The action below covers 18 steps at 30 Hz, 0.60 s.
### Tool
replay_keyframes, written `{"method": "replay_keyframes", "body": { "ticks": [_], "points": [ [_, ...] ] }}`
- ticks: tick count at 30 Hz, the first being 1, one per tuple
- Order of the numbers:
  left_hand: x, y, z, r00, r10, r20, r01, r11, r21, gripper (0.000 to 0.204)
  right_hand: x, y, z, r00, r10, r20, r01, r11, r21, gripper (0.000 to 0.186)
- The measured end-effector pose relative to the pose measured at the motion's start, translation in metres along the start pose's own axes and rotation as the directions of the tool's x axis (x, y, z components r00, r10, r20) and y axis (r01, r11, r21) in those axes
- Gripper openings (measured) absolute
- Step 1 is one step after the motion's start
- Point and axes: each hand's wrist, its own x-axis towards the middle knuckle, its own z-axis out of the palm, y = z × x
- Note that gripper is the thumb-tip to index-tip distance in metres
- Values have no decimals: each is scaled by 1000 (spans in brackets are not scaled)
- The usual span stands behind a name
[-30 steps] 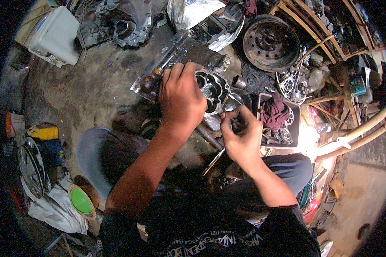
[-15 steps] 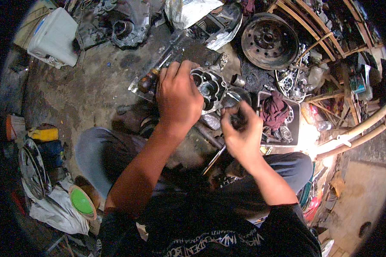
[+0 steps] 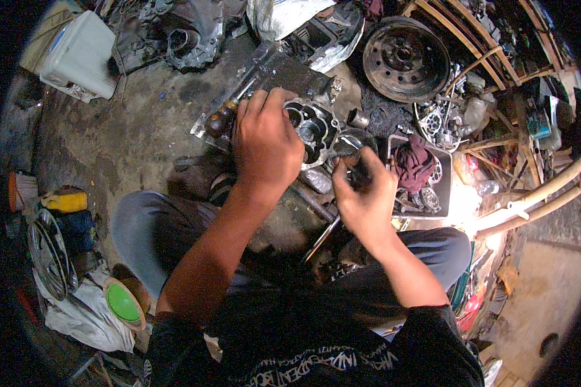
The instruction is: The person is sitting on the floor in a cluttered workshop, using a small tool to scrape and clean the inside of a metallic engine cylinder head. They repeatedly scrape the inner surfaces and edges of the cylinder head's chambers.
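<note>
My left hand is wrapped round the left side of a metal housing with several round bores, standing on the work spot before me. The palm hides part of the housing. To its right, my right hand is closed, thumb and fingers drawn together, beside a shallow round dish; what it pinches, if anything, I cannot make out. A screwdriver with a dark bulbous handle lies left of my left hand on a dirty metal plate. Behind the dish rests a short metal sleeve.
A grey bin holding a maroon rag and metal parts sits right. Behind it lies a steel wheel. A shiny rod slants between my knees. A large casting and a pale box stand far left.
My right hand, blurred before, now shows more sharply in nearly the same place. My left hand and the housing have shifted very slightly left in the picture.
</note>
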Motion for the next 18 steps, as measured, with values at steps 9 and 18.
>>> {"method": "replay_keyframes", "body": {
  "ticks": [9, 18],
  "points": [
    [-1, 0, -1, 1000, -8, 6, 8, 1000, -2, 24, -5, -11, -2, 997, 14, 76, -12, 1000, -20, 14],
    [1, 1, -2, 1000, -18, 23, 18, 1000, -7, 25, 10, -4, -8, 997, -76, -15, 74, 993, -88, 12]
  ]
}}
